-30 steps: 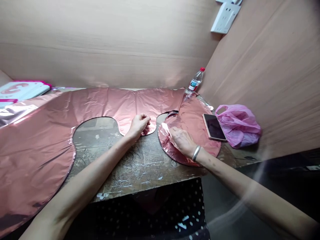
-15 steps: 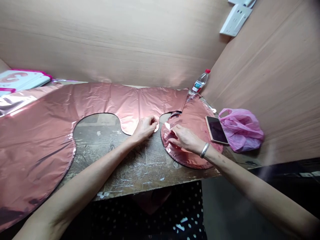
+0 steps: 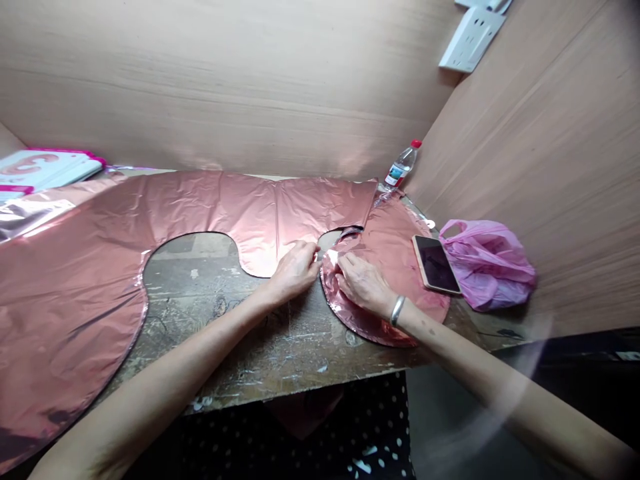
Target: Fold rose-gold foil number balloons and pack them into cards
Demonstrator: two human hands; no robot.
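Vs. a second ago: left hand [image 3: 295, 270] has slid right along the foil's small center lobe and now covers its right end; gap to right hand [image 3: 365, 283] is smaller, fingertips near each other, not touching. Half a second ago the right hand's fingers were looser; now they're curled in closer. Right hand is at about the same spot on the rounded foil section [image 3: 395, 233], right of center. Left thumb and fingers are drawn together; can't tell what's between them. Right fingertips are down on the foil, pinch or press unclear. Rose-gold foil sheet [image 3: 175, 200] lies on the counter [image 3: 240, 353], left edge of frame to right of center. Long axis runs left-right, left end bending to lower left; center lobe points toward frame bottom. Its right end overlaps the rounded section; can't tell if fold or separate piece. Phone [image 3: 436, 265] rests on that section's right side, pink bag [image 3: 493, 267] just beside it.
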